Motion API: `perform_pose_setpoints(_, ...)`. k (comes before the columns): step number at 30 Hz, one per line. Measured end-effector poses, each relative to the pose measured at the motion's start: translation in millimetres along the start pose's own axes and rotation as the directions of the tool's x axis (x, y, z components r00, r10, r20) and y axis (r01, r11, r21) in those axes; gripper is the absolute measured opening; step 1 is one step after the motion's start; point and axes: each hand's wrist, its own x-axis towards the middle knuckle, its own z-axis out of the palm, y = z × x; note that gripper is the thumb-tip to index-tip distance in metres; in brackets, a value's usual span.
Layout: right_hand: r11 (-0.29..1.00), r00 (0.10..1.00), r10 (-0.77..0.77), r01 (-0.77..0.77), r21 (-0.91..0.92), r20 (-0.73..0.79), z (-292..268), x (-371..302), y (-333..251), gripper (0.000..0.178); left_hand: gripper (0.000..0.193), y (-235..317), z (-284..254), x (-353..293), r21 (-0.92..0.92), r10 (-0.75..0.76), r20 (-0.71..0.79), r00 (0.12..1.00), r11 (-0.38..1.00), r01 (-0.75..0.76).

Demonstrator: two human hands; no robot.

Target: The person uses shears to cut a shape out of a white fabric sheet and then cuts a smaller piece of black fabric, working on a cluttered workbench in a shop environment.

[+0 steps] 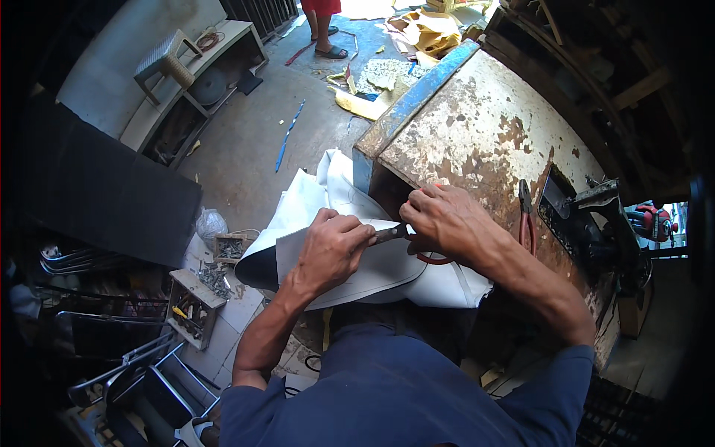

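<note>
White sheet material [320, 257], leather-like and dark on its underside, lies folded across my lap and hangs at the bench corner. My left hand [331, 249] is closed in a pinch above it, at the end of a flat dark-grey piece [387, 235]. My right hand [445, 221] grips a hand tool with red handles [434, 260], one curving out below the palm. That tool's dark metal end meets the grey piece between my hands; whether it is scissors or pliers is hidden by my fingers.
A worn bench [477, 112] with peeling paint carries red-handled pliers [526, 216] and a black sewing machine [607, 223]. Wooden boxes of metal parts [197, 309] and metal-framed chairs [160, 380] stand at left. A person [322, 26] stands beyond, near scraps [387, 78].
</note>
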Motion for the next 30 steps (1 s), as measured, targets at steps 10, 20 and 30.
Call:
perform_pose_setpoints(10,0.803,0.948,0.308,-0.214,0.557,-0.080,76.1,-18.6,-16.2,0.055,0.020,-10.4,-24.0,-13.4,-0.361,-0.508,0.016,0.861,0.800,0.479)
perform_pose_setpoints(20,0.590,0.841,0.503,-0.166,0.790,-0.199,126.1,-6.5,-61.9,0.052,0.023,-24.0,5.4,-48.5,-0.567,-0.652,0.221,0.725,0.519,0.639)
perform_pose_setpoints(30,0.615,0.588,0.714,-0.264,0.743,-0.381,83.3,-1.3,-64.1,0.038,0.018,-28.2,24.3,-50.5,-0.738,-0.657,0.228,0.718,0.365,0.568)
